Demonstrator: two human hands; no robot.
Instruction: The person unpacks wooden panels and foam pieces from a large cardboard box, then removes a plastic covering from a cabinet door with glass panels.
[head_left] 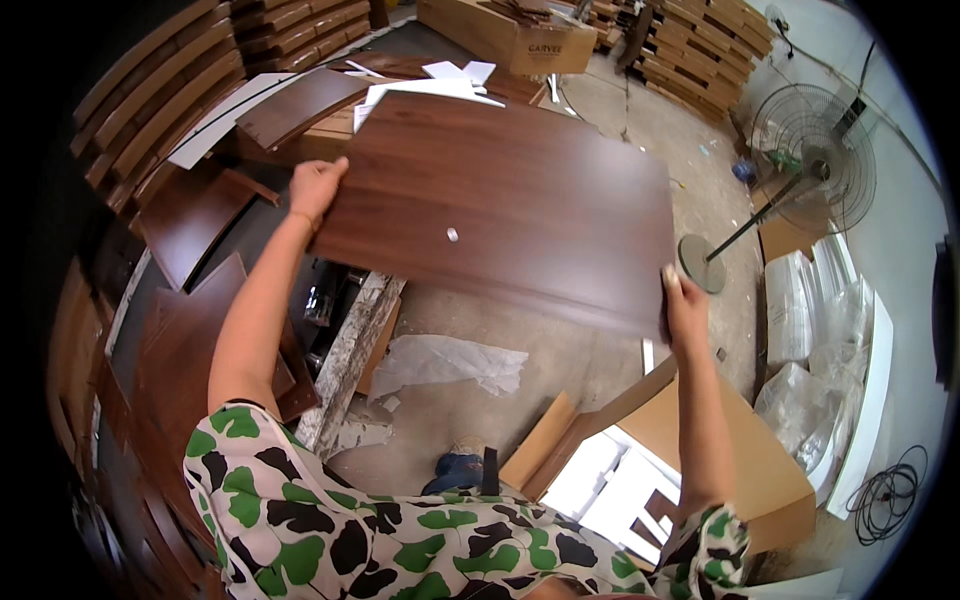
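Observation:
A wide dark-brown wooden panel (520, 200) is held up in front of me, its glossy face toward me. My left hand (317, 187) is closed round its left edge, and my right hand (686, 308) grips its lower right corner, thumb on the face. A small whitish oval piece (452, 235) shows on the panel's face. Beneath my right forearm stands an opened cardboard box (740, 450) with white foam (620, 490) and some brown pieces inside. The panel hides part of the workbench and floor behind it.
More brown panels (190, 225) lie on the bench to my left. White foam strips (440, 88) sit beyond the held panel. A standing fan (815, 165), plastic-wrapped bundles (800, 370) and a coiled cable (888, 495) are at the right. Plastic sheeting (450, 362) lies on the floor.

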